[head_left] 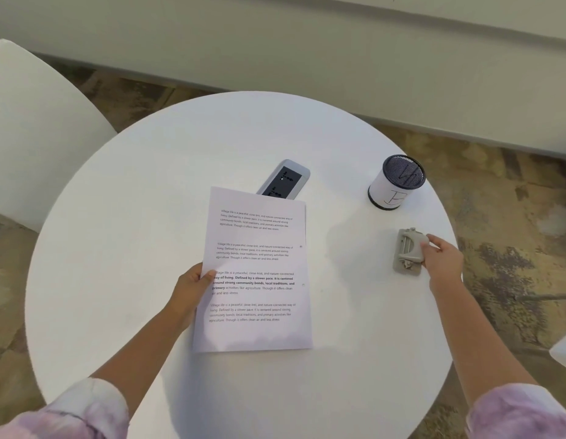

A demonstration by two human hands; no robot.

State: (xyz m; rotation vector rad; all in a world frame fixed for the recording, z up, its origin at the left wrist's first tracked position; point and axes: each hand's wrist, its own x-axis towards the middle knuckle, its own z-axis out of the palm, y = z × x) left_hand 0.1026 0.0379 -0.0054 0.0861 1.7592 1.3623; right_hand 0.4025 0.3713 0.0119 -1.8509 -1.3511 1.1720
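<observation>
A printed sheet of paper [254,270] with several paragraphs of text lies in the middle of the round white table [123,217]. My left hand [192,288] holds its left edge, thumb on top of the page. Two small punched holes show near the sheet's right edge. A grey hole punch [408,251] sits on the table to the right of the paper. My right hand [441,256] grips the punch at its right side, fingers curled on its handle.
A grey power outlet panel [286,179] is set in the table behind the paper, partly covered by it. A mesh pen cup [395,182] wrapped in white paper stands at the back right. A white chair [31,128] is at the left.
</observation>
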